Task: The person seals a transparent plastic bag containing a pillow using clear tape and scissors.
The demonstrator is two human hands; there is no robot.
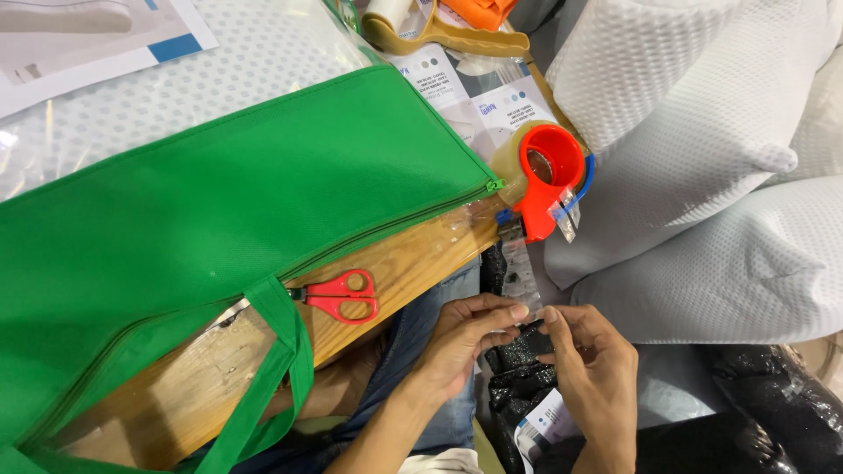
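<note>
Two hands met low in the view, at about five o'clock from the middle. The left hand [461, 338] and the right hand [590, 355] each pinched the free end of a clear strip of tape [520, 268] between thumb and fingertips, both closed on it, neither clenched into a fist. The strip ran up toward twelve o'clock from the fingers to the red tape dispenser [546, 180], which sat at the corner of the wooden worktop [413, 259].

To handle the strip well, it seemed wise to keep it taut and flat between the two pinches, so the sticky side could not fold on itself or catch on the black glittery bag [518, 386] lying just under the hands. Holding by the very edge would likely leave less smudging on the glue.

At nine o'clock from the hands lay red scissors [341, 296] on the worktop, touching the hem of a big green zip bag [219, 219] whose strap [281, 369] hung over the edge. At two o'clock from the hands rose stacked white quilted pillows [702, 158], close beside the dispenser, leaving little room on that side. Printed paper sheets [492, 96] lay at twelve o'clock from the dispenser, and a second, yellowish dispenser [439, 31] sat at the top edge. Blue jeans [430, 351] showed beneath the left wrist
</note>
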